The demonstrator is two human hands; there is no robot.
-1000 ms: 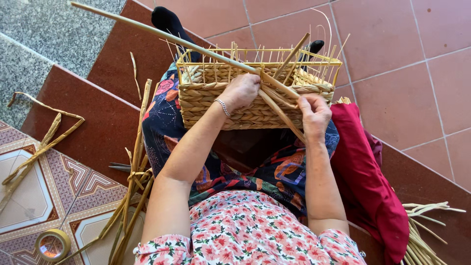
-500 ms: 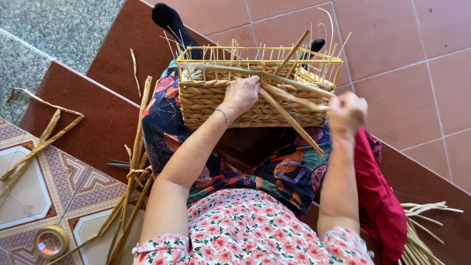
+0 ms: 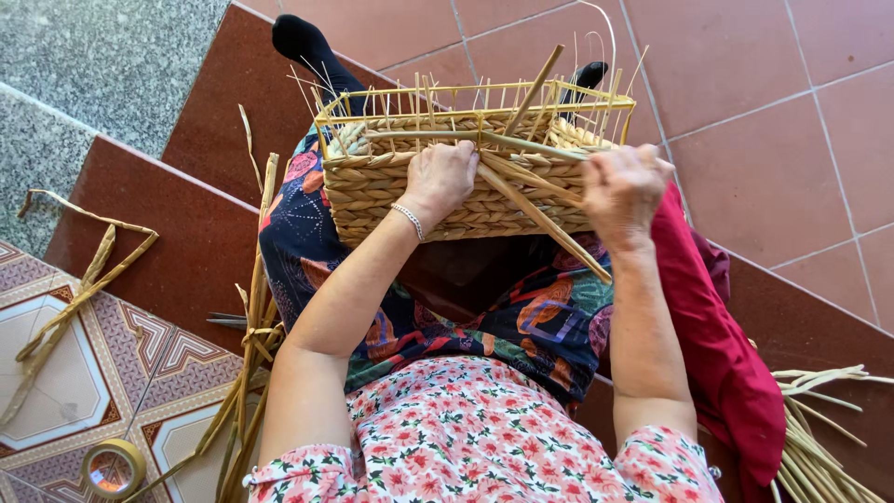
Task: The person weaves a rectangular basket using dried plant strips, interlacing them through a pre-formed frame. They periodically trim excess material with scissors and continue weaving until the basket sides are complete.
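Left hand (image 3: 445, 177) clamps rectangular woven straw basket (image 3: 419, 191) wall | right hand (image 3: 622, 186) fisted on flat straw strand (image 3: 545, 222) at basket's right end | lower rows woven, yellow wire rim (image 3: 466, 93) stakes bare

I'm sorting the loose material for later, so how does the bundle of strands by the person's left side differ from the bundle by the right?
The left bundle lies on patterned tiles and the red step, long and tied near its middle; the right bundle lies on the red step, fanned loose beside the red cloth. The left looks browner, the right paler, greener. Both are dried strands like those in the basket.
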